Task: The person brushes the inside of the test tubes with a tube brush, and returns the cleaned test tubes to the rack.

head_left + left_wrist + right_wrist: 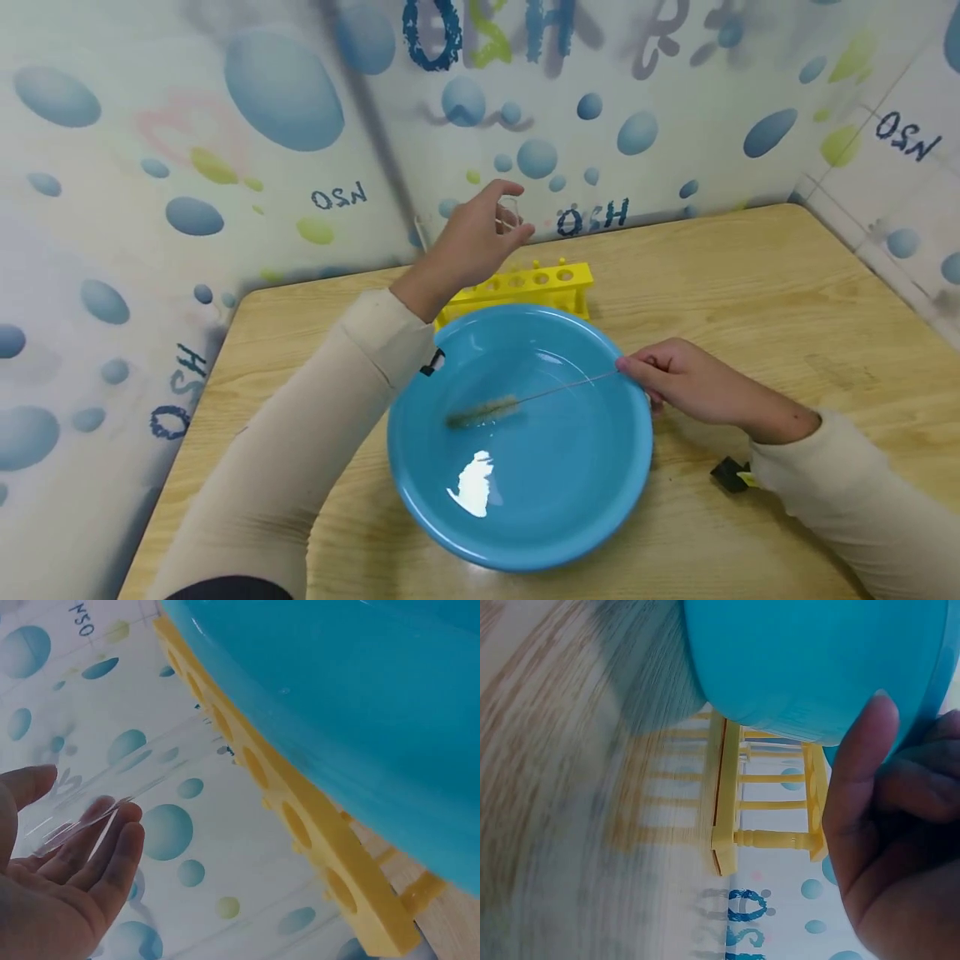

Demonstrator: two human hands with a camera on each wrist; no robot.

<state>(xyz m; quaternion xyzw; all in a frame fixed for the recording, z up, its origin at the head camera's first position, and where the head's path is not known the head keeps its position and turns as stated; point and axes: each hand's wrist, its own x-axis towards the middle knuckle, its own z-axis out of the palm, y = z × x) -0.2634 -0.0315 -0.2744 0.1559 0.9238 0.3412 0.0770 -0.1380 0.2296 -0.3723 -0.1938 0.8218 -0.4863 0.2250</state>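
Over the yellow test tube rack (551, 282), my left hand (472, 237) holds a clear test tube (510, 218) between thumb and fingers. The left wrist view shows the transparent tube (142, 769) slanting from the fingers toward the rack. At the right rim of a blue basin (517, 558), my right hand (693, 383) pinches the thin wire handle of a test tube brush (483, 411). The brush's bristled head lies low inside the basin, with the wire crossing up to the rim. In the right wrist view the brush is hidden.
The basin holds water and stands on a wooden table (750, 292), with the rack right behind it. A patterned wall (300, 208) closes off the table's back and left. Faint tube outlines show by the rack's other end in the left wrist view.
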